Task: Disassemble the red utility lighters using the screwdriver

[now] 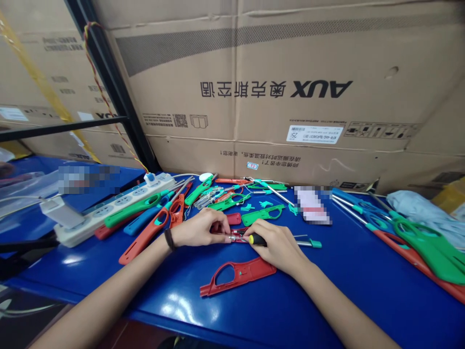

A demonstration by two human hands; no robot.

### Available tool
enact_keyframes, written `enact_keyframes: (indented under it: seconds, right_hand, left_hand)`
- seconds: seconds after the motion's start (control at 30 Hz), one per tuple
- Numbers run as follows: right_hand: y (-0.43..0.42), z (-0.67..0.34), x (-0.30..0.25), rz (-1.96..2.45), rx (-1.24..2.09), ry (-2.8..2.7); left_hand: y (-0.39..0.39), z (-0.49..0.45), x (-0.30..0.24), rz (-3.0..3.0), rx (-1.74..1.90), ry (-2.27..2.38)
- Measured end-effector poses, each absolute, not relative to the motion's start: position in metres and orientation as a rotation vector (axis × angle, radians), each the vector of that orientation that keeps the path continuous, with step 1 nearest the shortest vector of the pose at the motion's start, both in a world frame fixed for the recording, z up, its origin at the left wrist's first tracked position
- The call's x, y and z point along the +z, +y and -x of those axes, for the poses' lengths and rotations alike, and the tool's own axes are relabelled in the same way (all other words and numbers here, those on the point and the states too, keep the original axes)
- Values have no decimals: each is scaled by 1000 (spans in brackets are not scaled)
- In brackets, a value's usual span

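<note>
My left hand (201, 228) is closed around a red lighter body (234, 234) and presses it onto the blue table (348, 271). My right hand (278, 243) grips a small screwdriver with a black and yellow handle (256, 239), its tip pointing left at the lighter body. A metal tube with a teal tip (308, 241) pokes out to the right of that hand. A red half-shell of a lighter casing (238, 276) lies loose just in front of both hands.
Several long green, red and blue lighters and shells are scattered behind my hands (160, 213) and at the right edge (425, 242). A white power strip (109, 208) lies at left. Big cardboard boxes (290, 87) wall off the back.
</note>
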State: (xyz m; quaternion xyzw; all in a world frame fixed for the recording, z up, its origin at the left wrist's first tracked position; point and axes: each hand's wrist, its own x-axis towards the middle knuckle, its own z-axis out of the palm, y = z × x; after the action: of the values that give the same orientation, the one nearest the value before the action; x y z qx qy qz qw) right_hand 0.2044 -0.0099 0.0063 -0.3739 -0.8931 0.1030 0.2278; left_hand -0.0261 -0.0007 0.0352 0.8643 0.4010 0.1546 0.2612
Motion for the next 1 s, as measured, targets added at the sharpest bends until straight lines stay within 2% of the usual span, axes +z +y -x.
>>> enact_keyframes:
  seconds: [0.33, 0.6, 1.0]
  right_hand:
    - [-11, -205, 7, 1037, 283, -2458]
    - [-19, -193, 6, 773, 124, -2597]
    - [-24, -186, 12, 878, 195, -2625]
  left_hand:
    - [5, 25, 30, -2140, 338, 1191]
    - [6, 23, 29, -2061, 339, 1188]
    - [-1, 41, 46, -2473, 314, 1128]
